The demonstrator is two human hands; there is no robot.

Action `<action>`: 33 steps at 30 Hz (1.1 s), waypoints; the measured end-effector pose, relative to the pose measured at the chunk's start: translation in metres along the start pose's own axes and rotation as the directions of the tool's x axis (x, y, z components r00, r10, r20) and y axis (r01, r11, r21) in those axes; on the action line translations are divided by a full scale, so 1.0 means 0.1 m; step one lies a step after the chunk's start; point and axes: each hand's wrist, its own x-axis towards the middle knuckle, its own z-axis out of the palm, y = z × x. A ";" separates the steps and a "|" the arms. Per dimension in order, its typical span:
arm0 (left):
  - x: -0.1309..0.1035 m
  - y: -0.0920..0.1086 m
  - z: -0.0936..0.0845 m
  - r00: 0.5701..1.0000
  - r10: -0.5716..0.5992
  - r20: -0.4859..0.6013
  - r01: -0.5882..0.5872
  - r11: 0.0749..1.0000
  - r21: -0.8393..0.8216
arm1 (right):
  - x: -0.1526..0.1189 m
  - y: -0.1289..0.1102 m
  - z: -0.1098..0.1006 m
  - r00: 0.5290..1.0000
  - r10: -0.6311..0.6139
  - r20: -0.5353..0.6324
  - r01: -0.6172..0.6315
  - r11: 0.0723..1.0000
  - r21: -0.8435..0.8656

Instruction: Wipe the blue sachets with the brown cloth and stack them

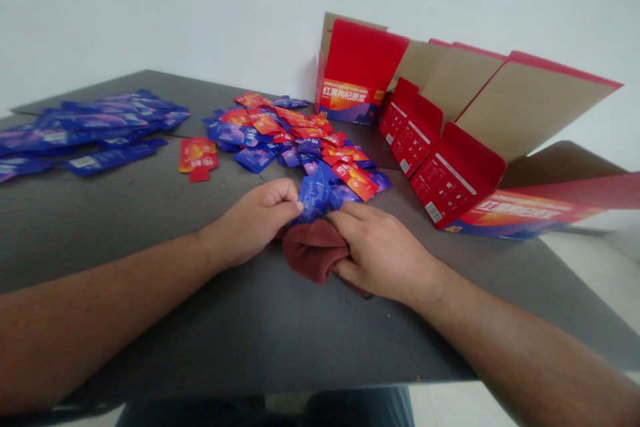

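Observation:
My left hand [266, 215] pinches the left edge of a blue sachet [315, 195] with white print, thumb on top. A brown cloth [316, 250] is bunched in my right hand [383, 245], just below and against the sachet's lower end. The right fingertips are partly hidden behind the cloth. Right beyond both hands lies a loose heap of red and blue sachets [265, 121], its front edge almost touching the held one.
Long blue packets [105, 117] are stacked at the left on the dark table [165, 227]. One red sachet [199, 155] lies apart from the heap. Open red cartons [367, 57] with raised flaps line the right side, before a white wall [225, 7].

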 end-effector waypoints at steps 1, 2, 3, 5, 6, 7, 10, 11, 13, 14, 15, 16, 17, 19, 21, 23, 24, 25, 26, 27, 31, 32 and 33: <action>0.00 -0.01 0.00 1.000 0.003 -0.001 -0.003 1.000 -0.011 | 0.00 0.01 0.00 0.999 0.039 -0.023 -0.039 0.999 -0.008; 0.00 -0.01 0.00 1.000 0.003 0.000 -0.003 1.000 -0.024 | 0.00 0.02 -0.01 0.996 0.074 -0.043 -0.074 0.997 -0.013; 0.00 -0.01 0.00 1.000 0.000 0.002 0.000 0.999 -0.033 | 0.01 0.02 -0.01 0.994 0.093 -0.053 -0.094 0.995 -0.012; 0.00 0.01 0.01 1.000 -0.009 0.002 0.009 0.999 -0.036 | 0.01 0.01 -0.01 0.997 0.064 -0.033 -0.064 0.998 0.003; -0.01 0.02 0.01 1.000 -0.016 0.004 0.016 0.999 -0.034 | 0.01 0.01 -0.01 1.000 0.021 -0.005 -0.021 1.000 0.014; -0.01 0.04 0.01 1.000 -0.020 0.002 0.020 0.999 -0.036 | 0.01 0.00 -0.01 0.999 -0.023 0.023 0.023 0.999 0.025; -0.01 0.08 0.02 0.999 -0.033 -0.005 0.032 0.996 -0.083 | 0.01 0.03 0.00 0.999 -0.042 0.026 0.041 0.999 0.027; -0.01 0.08 0.03 0.999 -0.036 -0.007 0.035 0.994 -0.107 | 0.01 0.05 0.00 1.000 -0.002 0.000 0.002 1.000 0.023; -0.01 0.08 0.03 0.999 -0.042 -0.010 0.040 0.990 -0.138 | 0.01 0.09 0.00 0.996 0.073 -0.052 -0.072 0.997 0.027; 0.00 0.08 0.03 0.999 -0.044 -0.009 0.042 0.989 -0.139 | 0.02 0.10 0.00 0.995 0.083 -0.057 -0.081 0.996 0.033; 0.00 0.07 0.03 0.999 -0.044 -0.006 0.043 0.991 -0.128 | 0.01 0.11 0.00 0.997 0.069 -0.046 -0.067 0.997 0.038; 0.00 0.07 0.03 0.999 -0.041 -0.004 0.041 0.994 -0.106 | 0.01 0.10 -0.01 0.999 0.039 -0.023 -0.038 0.998 0.042; -0.01 0.07 0.02 0.999 -0.036 -0.001 0.036 0.996 -0.080 | 0.01 0.10 -0.01 1.000 0.010 0.000 -0.010 0.999 0.046; -0.02 0.07 0.02 0.999 -0.031 0.015 0.032 0.999 -0.033 | 0.02 0.11 -0.01 1.000 -0.002 0.013 0.002 0.999 0.047; -0.03 0.09 0.02 0.999 -0.037 0.038 0.036 0.999 0.013 | 0.03 0.14 -0.01 0.996 0.072 -0.051 -0.070 0.996 0.050; -0.04 0.13 0.02 0.996 -0.048 0.072 0.044 0.997 0.059 | 0.05 0.20 -0.01 0.976 0.171 -0.136 -0.162 0.984 0.075; -0.05 0.14 0.02 0.995 -0.048 0.090 0.041 0.996 0.082 | 0.06 0.22 -0.01 0.968 0.202 -0.151 -0.188 0.977 0.101; -0.05 0.16 0.03 0.993 -0.043 0.106 0.032 0.994 0.105 | 0.07 0.24 -0.01 0.964 0.216 -0.156 -0.198 0.972 0.125; -0.06 0.18 0.03 0.991 -0.038 0.125 0.022 0.992 0.127 | 0.07 0.26 -0.01 0.965 0.214 -0.150 -0.193 0.970 0.144; -0.06 0.19 0.03 0.989 -0.033 0.141 0.012 0.989 0.146 | 0.08 0.26 -0.02 0.970 0.202 -0.137 -0.180 0.971 0.158; -0.08 0.22 0.01 0.983 -0.022 0.180 -0.014 0.981 0.196 | 0.08 0.24 -0.07 0.966 0.223 -0.132 -0.194 0.960 0.203; -0.08 0.22 0.01 0.982 -0.019 0.188 -0.020 0.979 0.205 | 0.09 0.24 -0.08 0.960 0.247 -0.136 -0.214 0.952 0.219; -0.08 0.22 0.00 0.981 -0.016 0.194 -0.027 0.976 0.216 | 0.09 0.24 -0.09 0.953 0.267 -0.140 -0.231 0.945 0.232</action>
